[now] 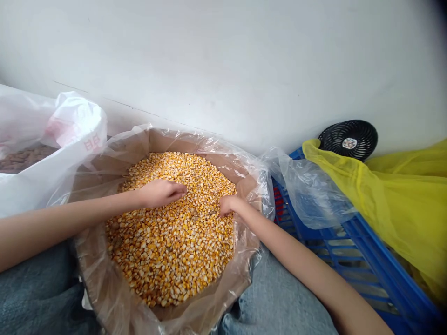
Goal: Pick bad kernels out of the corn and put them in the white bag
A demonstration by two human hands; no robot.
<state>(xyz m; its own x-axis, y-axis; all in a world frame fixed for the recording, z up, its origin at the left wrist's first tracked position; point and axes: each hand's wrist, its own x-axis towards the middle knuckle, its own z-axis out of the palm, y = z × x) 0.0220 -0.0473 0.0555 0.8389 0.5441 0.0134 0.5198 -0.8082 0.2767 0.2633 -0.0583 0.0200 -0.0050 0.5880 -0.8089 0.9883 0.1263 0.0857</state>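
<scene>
Yellow and white corn kernels (174, 251) fill a cardboard box (160, 139) lined with clear plastic, which stands between my knees. My left hand (163, 192) is over the upper middle of the kernels, its fingers curled together at the corn's surface. At the right side of the heap, my right hand (227, 205) points down with its fingers bent against the kernels. Whatever either hand holds is too small or hidden to make out. A few darker pieces lie among the kernels.
On the left, a white plastic bag (75, 139) holds brownish pieces (28, 157). A blue plastic crate (370, 260) stands on the right, with clear plastic and yellow mesh (408, 200) over it. Behind it is a black fan-like grille (349, 139) by the white wall (223, 60).
</scene>
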